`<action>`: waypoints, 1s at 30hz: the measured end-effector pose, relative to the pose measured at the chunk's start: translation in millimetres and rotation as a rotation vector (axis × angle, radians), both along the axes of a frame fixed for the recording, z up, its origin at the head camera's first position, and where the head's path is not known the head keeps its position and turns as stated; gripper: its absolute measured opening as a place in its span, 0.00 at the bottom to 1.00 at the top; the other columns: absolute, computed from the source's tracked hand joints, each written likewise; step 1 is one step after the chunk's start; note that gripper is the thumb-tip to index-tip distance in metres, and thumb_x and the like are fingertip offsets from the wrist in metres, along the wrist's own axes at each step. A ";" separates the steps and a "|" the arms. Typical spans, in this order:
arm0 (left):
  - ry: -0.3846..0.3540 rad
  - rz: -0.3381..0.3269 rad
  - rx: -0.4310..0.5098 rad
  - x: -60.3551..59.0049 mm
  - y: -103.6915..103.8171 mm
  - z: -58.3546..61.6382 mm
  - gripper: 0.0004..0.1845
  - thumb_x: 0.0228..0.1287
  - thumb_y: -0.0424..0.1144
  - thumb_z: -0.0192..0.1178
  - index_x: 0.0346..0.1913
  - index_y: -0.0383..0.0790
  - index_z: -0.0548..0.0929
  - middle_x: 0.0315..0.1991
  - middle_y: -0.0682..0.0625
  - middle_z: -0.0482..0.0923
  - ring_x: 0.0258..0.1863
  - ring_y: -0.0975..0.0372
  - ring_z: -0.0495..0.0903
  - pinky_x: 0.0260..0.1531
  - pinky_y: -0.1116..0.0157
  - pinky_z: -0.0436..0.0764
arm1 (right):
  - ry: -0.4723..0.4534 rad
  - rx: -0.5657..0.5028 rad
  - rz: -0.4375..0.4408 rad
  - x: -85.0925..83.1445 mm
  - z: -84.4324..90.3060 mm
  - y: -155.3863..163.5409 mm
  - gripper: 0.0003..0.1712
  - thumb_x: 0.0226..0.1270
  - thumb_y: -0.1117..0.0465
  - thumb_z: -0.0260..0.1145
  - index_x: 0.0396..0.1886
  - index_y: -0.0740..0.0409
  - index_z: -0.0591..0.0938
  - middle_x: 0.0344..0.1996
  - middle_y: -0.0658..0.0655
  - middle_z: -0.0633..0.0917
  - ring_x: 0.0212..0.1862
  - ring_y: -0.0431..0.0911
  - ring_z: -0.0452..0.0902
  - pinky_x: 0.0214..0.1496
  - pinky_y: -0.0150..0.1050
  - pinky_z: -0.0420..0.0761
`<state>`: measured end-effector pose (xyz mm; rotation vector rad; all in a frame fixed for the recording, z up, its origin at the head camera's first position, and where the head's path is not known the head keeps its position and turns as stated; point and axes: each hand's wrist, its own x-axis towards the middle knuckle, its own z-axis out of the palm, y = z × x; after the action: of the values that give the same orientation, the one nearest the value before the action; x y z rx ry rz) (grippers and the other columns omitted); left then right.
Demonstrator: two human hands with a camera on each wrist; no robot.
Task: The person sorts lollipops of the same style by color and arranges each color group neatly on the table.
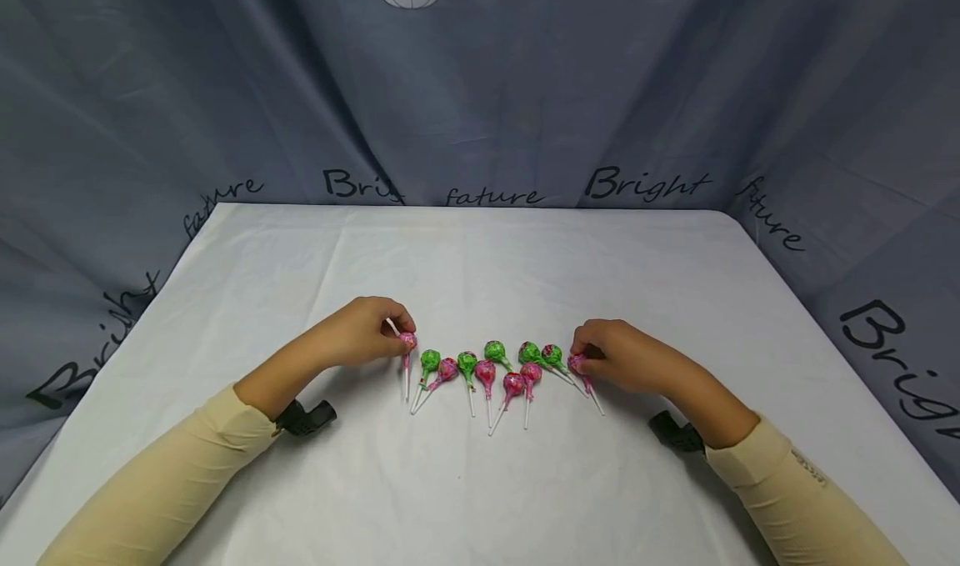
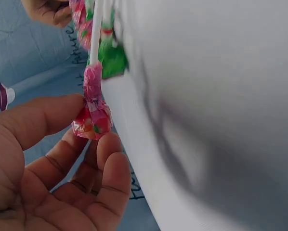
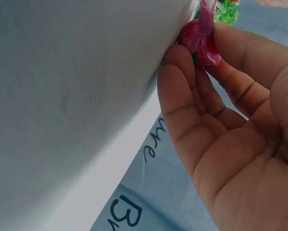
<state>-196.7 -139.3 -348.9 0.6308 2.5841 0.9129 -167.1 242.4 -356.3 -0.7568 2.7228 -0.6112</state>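
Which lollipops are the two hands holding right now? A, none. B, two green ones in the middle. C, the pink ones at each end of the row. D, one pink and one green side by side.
C: the left hand pinches the pink lollipop at the left end, and the right hand pinches the pink one at the right end.

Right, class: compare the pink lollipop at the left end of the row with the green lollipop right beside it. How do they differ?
The pink lollipop has a pink wrapper; the green lollipop has a green one. The left hand pinches the pink lollipop's head, while the green lollipop lies untouched. The pink lollipop's head lies slightly farther back on the table than the green one's. Both have white sticks pointing toward the person and twisted wrappers.
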 end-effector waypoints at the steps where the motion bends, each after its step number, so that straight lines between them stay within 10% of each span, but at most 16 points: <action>1: -0.005 0.001 -0.002 -3.8 0.0 2.1 0.07 0.60 0.36 0.68 0.41 0.42 0.85 0.36 0.53 0.81 0.34 0.61 0.78 0.35 0.62 0.76 | 0.000 -0.002 0.002 0.0 0.3 -0.1 0.07 0.64 0.67 0.70 0.34 0.53 0.81 0.29 0.47 0.77 0.34 0.43 0.70 0.36 0.38 0.74; 30: -0.058 0.202 0.232 -156.2 -6.4 -4.3 0.16 0.65 0.40 0.67 0.54 0.38 0.83 0.49 0.46 0.83 0.50 0.55 0.76 0.54 0.57 0.72 | -0.010 -0.004 0.010 -2.7 -1.7 2.4 0.07 0.64 0.67 0.70 0.33 0.52 0.81 0.28 0.46 0.76 0.33 0.43 0.70 0.36 0.37 0.74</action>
<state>-353.0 -145.7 -353.3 0.3982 2.5440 1.2898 -169.9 244.7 -358.1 -0.7659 2.7081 -0.6173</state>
